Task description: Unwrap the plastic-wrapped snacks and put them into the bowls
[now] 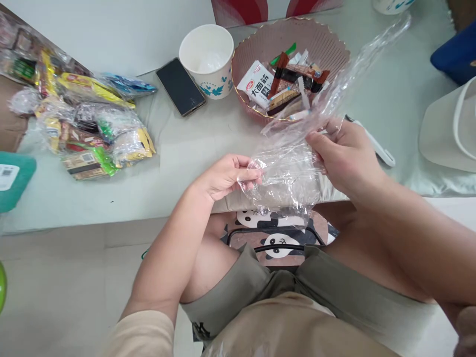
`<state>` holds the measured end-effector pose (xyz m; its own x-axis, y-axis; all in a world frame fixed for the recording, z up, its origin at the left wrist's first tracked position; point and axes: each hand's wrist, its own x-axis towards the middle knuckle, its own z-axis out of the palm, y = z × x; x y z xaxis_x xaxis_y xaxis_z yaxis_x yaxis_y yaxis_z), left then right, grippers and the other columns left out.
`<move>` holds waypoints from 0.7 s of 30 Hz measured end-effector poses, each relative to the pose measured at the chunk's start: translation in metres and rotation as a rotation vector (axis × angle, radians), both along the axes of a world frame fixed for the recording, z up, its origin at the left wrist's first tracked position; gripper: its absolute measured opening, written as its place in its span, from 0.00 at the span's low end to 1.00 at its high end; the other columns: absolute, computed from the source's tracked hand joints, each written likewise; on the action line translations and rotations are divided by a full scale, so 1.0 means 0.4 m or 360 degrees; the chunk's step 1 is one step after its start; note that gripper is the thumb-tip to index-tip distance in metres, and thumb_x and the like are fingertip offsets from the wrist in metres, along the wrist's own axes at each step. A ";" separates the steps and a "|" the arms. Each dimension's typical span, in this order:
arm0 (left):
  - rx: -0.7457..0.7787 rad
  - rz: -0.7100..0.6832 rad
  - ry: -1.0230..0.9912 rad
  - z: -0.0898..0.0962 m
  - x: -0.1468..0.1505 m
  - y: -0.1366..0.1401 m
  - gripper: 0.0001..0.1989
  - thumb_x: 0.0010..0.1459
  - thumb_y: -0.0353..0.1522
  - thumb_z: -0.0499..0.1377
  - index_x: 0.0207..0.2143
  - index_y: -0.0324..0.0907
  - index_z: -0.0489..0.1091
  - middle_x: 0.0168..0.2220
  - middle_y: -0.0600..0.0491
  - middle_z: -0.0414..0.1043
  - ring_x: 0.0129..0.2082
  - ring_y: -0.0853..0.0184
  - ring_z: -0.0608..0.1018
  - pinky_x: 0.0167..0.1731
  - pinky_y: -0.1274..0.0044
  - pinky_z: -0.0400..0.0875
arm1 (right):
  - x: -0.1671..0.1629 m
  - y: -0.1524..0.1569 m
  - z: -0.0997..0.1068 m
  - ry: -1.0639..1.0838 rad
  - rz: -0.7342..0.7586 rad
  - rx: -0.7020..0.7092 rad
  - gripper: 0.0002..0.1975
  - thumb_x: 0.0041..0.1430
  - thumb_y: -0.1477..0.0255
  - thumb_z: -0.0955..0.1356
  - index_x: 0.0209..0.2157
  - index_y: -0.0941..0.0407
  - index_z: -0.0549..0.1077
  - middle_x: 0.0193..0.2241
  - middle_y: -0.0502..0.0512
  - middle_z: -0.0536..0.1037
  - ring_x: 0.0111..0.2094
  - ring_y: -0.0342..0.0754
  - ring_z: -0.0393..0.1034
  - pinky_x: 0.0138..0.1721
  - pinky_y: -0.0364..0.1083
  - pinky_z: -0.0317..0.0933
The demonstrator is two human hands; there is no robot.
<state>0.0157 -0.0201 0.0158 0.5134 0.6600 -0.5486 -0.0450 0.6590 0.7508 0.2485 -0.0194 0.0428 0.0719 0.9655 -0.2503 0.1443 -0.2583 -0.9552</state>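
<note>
Between my two hands a clear plastic bag [288, 173] is stretched over the near edge of the table. My left hand [236, 177] pinches its left side. My right hand [344, 153] grips it higher up on the right, and a long crumpled end rises past that hand toward the upper right. I cannot make out anything inside the bag. Just behind it stands a pink ribbed bowl [327, 44] with a gold rim, holding several wrapped snacks, among them a white snack packet [256, 84]. A white-handled utility knife [377, 146] lies beside my right hand, partly hidden.
A paper cup [206, 54] stands next to a dark phone [181, 87] behind my left hand. Packaged snacks [96, 129] are heaped at the left, near a teal container [15, 181]. At the right is a white bin [446, 131]. The table edge [111, 223] runs in front of my knees.
</note>
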 end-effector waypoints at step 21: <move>0.0369 0.0651 0.0219 -0.019 0.012 -0.002 0.17 0.57 0.46 0.65 0.29 0.42 0.75 0.30 0.51 0.82 0.25 0.68 0.81 0.18 0.81 0.67 | -0.025 -0.045 -0.021 0.0125 0.0656 -0.0313 0.13 0.61 0.61 0.74 0.32 0.54 0.71 0.12 0.41 0.64 0.12 0.36 0.51 0.13 0.40 0.41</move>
